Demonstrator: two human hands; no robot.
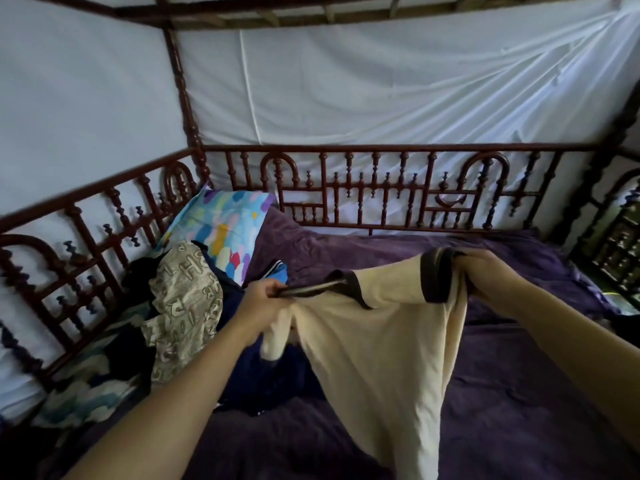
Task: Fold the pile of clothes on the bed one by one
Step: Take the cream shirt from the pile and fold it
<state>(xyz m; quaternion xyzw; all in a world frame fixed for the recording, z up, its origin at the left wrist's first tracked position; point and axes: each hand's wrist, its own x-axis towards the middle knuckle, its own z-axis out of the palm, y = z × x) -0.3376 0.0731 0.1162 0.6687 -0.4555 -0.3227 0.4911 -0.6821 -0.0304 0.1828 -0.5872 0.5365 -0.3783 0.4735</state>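
A cream shirt (388,344) with dark collar and sleeve trim hangs in the air above the bed, spread between both hands. My left hand (263,299) grips its left shoulder and dark-edged sleeve. My right hand (485,271) grips the right shoulder by the dark sleeve band. The shirt's lower part droops toward the purple bedcover (519,393). The pile of clothes (187,306) lies at the left, topped by a beige garment printed with letters over dark blue clothes.
A bright multicoloured pillow (225,223) leans in the far left corner. A dark red carved wooden railing (381,188) runs along the back and left sides, with white cloth (381,81) behind it. A patterned blanket (86,386) lies by the left rail.
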